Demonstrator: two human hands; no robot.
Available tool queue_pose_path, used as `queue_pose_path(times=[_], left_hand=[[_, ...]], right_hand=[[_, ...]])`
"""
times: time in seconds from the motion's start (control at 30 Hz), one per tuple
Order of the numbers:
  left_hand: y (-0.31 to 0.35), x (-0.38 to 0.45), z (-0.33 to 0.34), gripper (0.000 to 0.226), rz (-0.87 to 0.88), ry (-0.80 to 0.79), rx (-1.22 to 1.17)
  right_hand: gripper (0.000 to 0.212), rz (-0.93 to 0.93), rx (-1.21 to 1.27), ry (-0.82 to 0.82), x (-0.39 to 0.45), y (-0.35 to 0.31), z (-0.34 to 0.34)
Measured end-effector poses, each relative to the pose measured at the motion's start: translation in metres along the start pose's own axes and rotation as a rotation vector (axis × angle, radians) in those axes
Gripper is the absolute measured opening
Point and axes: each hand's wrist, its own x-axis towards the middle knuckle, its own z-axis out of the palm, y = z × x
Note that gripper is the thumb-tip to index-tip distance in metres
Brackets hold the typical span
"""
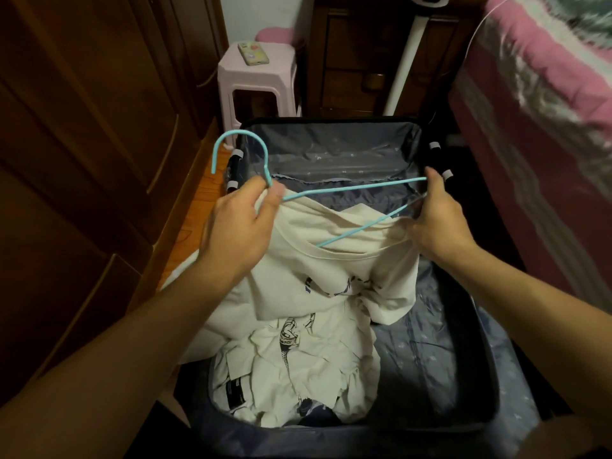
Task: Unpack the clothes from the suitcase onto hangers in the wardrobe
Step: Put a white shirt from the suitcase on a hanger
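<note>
Above the open dark fabric-lined suitcase [430, 342], the left hand [241, 223] pinched the light-blue wire hanger [347, 188] at its hook; the right hand [437, 220] gripped the cream cotton T-shirt [314, 270] at the hanger's far end.

Light blue hanger [344, 188], cream shirt [331, 270] with dark print, grey-blue dotted suitcase lining [440, 352], pink stool [255, 77].

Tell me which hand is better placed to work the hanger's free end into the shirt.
Probably the right hand. It holds the blue hanger's far end and pinches the cream shirt's neckline beside it, so it could tuck that end inside. The left hand grips the hook end with bunched shirt, steadying both.
</note>
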Motion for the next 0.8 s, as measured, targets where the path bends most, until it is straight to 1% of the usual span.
queue_pose_path(times=[0.07, 0.1, 0.13, 0.17, 0.2, 0.23, 0.27, 0.3, 0.33, 0.37, 0.4, 0.43, 0.47, 0.53, 0.57, 0.63, 0.7, 0.8], left_hand=[[0.001, 0.002, 0.0, 0.032, -0.004, 0.015, 0.029], [-0.001, 0.005, -0.002, 0.034, -0.021, 0.036, 0.018], [-0.004, 0.008, -0.004, 0.036, -0.048, 0.062, -0.02], [-0.008, 0.011, -0.007, 0.038, -0.075, 0.092, -0.066], [-0.012, 0.014, -0.009, 0.038, -0.092, 0.118, -0.096], [-0.015, 0.015, -0.011, 0.037, -0.092, 0.122, -0.1], [-0.017, 0.014, -0.011, 0.036, -0.063, 0.095, -0.08], [-0.019, 0.013, -0.011, 0.036, -0.011, 0.039, -0.042], [-0.02, 0.01, -0.01, 0.036, 0.054, -0.023, 0.006], [-0.02, 0.009, -0.009, 0.036, 0.117, -0.073, 0.06], [-0.019, 0.008, -0.008, 0.035, 0.17, -0.101, 0.113], [-0.017, 0.009, -0.008, 0.033, 0.209, -0.107, 0.163], [-0.017, 0.01, -0.007, 0.031, 0.236, -0.093, 0.209], [-0.018, 0.011, -0.005, 0.033, 0.239, -0.045, 0.27], [-0.019, 0.012, -0.004, 0.037, 0.212, -0.034, 0.261], [-0.021, 0.015, -0.002, 0.039, 0.142, -0.039, 0.175], [-0.02, 0.016, -0.002, 0.035, 0.109, -0.063, 0.131], [-0.014, 0.016, 0.0, 0.03, 0.078, -0.06, 0.094]], right_hand=[[0.108, -0.029, 0.012, -0.004, -0.002, 0.0, -0.001], [0.109, -0.032, 0.001, -0.015, -0.002, 0.002, 0.0], [0.106, -0.017, -0.013, -0.026, -0.001, 0.005, -0.002], [0.097, 0.01, -0.024, -0.037, 0.002, 0.009, -0.004], [0.082, 0.055, -0.036, -0.043, 0.007, 0.014, -0.007], [0.063, 0.1, -0.018, -0.051, 0.011, 0.017, -0.01], [0.044, 0.162, 0.052, -0.056, 0.016, 0.021, -0.014], [0.03, 0.222, 0.181, -0.061, 0.021, 0.022, -0.018], [0.019, 0.282, 0.296, -0.07, 0.024, 0.023, -0.023], [0.012, 0.32, 0.356, -0.083, 0.025, 0.023, -0.029], [0.01, 0.327, 0.345, -0.094, 0.027, 0.024, -0.033], [0.01, 0.304, 0.265, -0.087, 0.029, 0.024, -0.037], [0.008, 0.246, 0.125, -0.065, 0.03, 0.024, -0.039], [0.01, 0.103, -0.152, -0.064, 0.027, 0.017, -0.041], [0.012, 0.056, -0.217, -0.083, 0.024, 0.012, -0.041], [0.012, 0.047, -0.278, -0.132, 0.022, 0.009, -0.038], [0.019, 0.076, -0.309, -0.166, 0.022, 0.011, -0.037], [0.02, 0.165, -0.223, -0.154, 0.025, 0.016, -0.036]])
